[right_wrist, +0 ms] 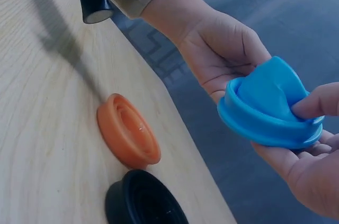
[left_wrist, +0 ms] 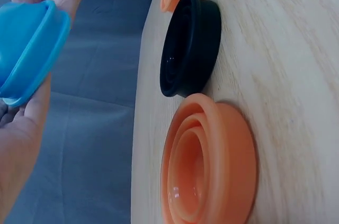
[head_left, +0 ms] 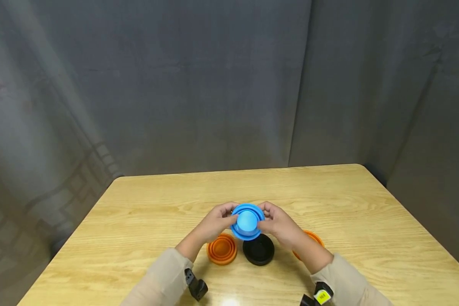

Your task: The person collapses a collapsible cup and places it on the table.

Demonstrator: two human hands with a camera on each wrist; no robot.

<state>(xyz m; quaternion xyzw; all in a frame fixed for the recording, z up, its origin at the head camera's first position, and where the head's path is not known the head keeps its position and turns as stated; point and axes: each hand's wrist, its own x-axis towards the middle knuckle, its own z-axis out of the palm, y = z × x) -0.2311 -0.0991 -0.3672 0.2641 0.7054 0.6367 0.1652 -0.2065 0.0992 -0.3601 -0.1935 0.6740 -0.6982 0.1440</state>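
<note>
Above the table, a blue collapsible silicone cup (head_left: 247, 222) is held between both hands, its round centre turned toward the head camera. The left hand (head_left: 215, 222) grips the left side of its rim, thumb in front and fingers behind. On the opposite side, the right hand (head_left: 278, 224) pinches the cup. In the right wrist view the right thumb (right_wrist: 320, 101) presses into the cup's soft wall, which is dented and bulges up on one side. The fingers behind the cup are partly hidden.
Below the hands, a collapsed orange cup (head_left: 222, 250) and a collapsed black cup (head_left: 258, 250) sit side by side on the wooden table (head_left: 157, 204). Another orange cup (head_left: 314, 237) is partly hidden by the right forearm. A grey curtain (head_left: 195, 85) hangs behind the table.
</note>
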